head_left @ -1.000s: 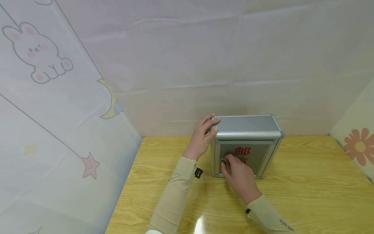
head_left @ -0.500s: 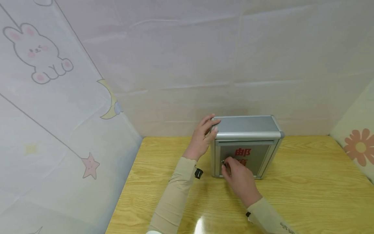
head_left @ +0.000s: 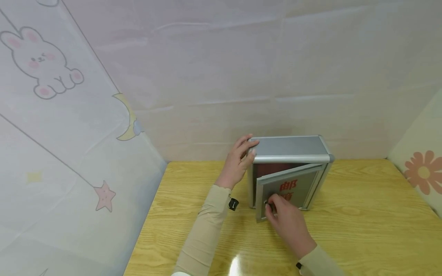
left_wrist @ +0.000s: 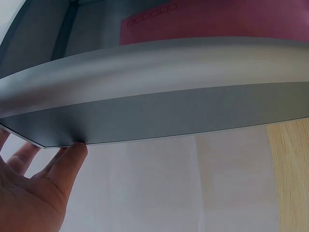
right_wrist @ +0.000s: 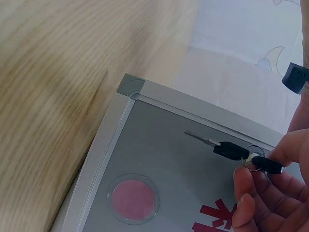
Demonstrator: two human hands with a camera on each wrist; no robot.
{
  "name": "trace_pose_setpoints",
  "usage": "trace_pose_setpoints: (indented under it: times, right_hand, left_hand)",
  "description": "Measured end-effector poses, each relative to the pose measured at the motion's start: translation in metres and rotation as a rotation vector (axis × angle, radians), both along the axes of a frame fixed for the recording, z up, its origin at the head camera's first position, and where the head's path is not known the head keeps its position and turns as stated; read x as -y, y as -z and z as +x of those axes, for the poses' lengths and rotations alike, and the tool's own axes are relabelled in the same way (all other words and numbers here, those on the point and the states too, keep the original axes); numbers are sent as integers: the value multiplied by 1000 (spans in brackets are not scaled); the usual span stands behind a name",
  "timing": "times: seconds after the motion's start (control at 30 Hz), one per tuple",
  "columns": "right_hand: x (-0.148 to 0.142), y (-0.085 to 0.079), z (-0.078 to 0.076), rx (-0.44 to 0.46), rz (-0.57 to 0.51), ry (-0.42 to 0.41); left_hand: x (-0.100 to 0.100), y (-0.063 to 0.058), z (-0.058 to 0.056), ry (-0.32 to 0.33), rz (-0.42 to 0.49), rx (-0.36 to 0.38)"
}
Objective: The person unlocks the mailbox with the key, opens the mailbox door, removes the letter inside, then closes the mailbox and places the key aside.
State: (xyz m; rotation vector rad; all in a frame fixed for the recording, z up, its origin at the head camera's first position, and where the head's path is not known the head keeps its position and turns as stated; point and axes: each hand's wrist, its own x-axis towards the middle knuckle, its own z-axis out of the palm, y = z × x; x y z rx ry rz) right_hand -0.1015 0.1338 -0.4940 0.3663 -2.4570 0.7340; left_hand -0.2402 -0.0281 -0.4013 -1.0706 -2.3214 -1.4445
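A grey metal mailbox point(head_left: 290, 146) with red characters stands on the table. Its front door point(head_left: 307, 186) is ajar, swung out at the left side. My right hand point(head_left: 288, 222) pinches a black-headed key point(right_wrist: 268, 165) at the door's lock; a second key point(right_wrist: 231, 151) dangles from the same ring. Fingers spread, my left hand point(head_left: 236, 163) rests on the box's upper left corner, its fingertips at the top's edge in the left wrist view. Behind the door, a red envelope-like sheet point(left_wrist: 222, 24) with a row of small squares shows inside.
The wood-grain table point(head_left: 373, 222) extends around the box. A pale backdrop wall point(head_left: 221, 76) rises close behind it, with a cartoon-printed sheet point(head_left: 62, 153) on the left. A round pink disc point(right_wrist: 133, 199) sits low on the door.
The door has swung from closed to ajar, its left edge coming forward with my right hand on the key. The red sheet's space behind it now shows. My left hand has stayed put.
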Motion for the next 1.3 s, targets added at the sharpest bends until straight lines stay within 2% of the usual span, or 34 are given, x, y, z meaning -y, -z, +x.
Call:
trace_pose_setpoints:
  times: [0.27, 0.47, 0.63, 1.03, 1.3]
  right_hand:
    - [-8, 0, 21, 7, -7, 10]
    - [-16, -2, 35, -15, -11, 19]
    - [-22, -4, 44, 7, -12, 38]
    - [-32, -4, 56, -29, -33, 14]
    - [-35, -4, 55, -74, -46, 14]
  left_hand:
    - [-4, -3, 1, 6, 34, 28]
    - [-2, -3, 2, -1, 23, 25]
    - [-1, -3, 3, 5, 18, 30]
    - [-1, -3, 2, -2, 13, 36]
    - [-1, -3, 2, 2, 24, 21]
